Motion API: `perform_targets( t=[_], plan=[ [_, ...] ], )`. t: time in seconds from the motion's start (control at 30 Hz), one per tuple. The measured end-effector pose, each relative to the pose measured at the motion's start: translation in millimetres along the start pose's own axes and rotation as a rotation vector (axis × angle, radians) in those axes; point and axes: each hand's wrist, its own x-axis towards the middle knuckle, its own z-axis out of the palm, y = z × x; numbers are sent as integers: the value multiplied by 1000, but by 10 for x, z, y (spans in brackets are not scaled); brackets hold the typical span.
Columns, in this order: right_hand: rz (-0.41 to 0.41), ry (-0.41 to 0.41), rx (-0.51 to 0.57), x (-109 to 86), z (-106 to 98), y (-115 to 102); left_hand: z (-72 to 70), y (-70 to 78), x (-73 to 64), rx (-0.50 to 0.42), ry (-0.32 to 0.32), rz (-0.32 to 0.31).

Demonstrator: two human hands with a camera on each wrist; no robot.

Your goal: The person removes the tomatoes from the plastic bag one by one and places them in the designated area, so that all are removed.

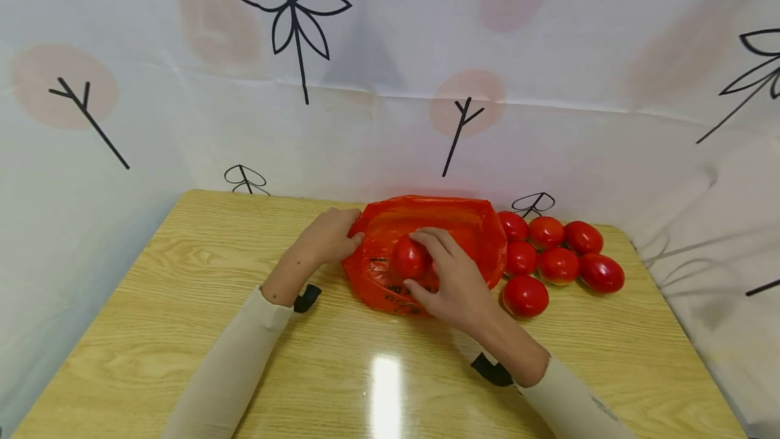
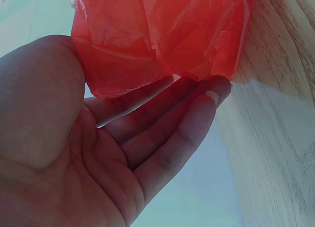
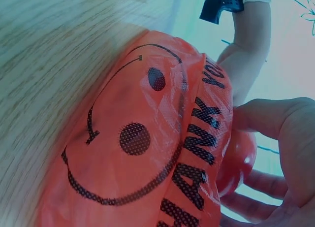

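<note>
A red plastic bag (image 1: 390,297) lies spread with its mouth upward on the table, a smiley face and black lettering printed on its side (image 3: 113,153). My left hand (image 1: 326,236) holds its left rim; in the left wrist view, the thumb and fingers (image 2: 172,148) lie around the bag's edge (image 2: 147,45). Over the bag's mouth, my right hand (image 1: 453,280) grips a shiny red tomato (image 1: 409,257) between thumb and fingers. The right wrist view shows that tomato (image 3: 241,158) partly hidden behind the bag's rim.
Several more red tomatoes (image 1: 557,266) sit grouped on the wooden table (image 1: 201,276) just right of the bag. A pale patterned cloth (image 1: 390,141) hangs behind the table.
</note>
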Motion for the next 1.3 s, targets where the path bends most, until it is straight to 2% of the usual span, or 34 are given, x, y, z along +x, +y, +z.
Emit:
perform_targets(
  t=[0.3, 0.67, 1.3],
  plan=[
    [27, 32, -17, -122, -95, 6, -11, 14, -3, 0, -3, -1],
    [-15, 92, -34, -233, -165, 37, -13, 14, -8, 0, -7, -6],
    [70, 109, -74, -502, -295, 139, -3, 17, -5, -14, -7, -12]
  ],
)
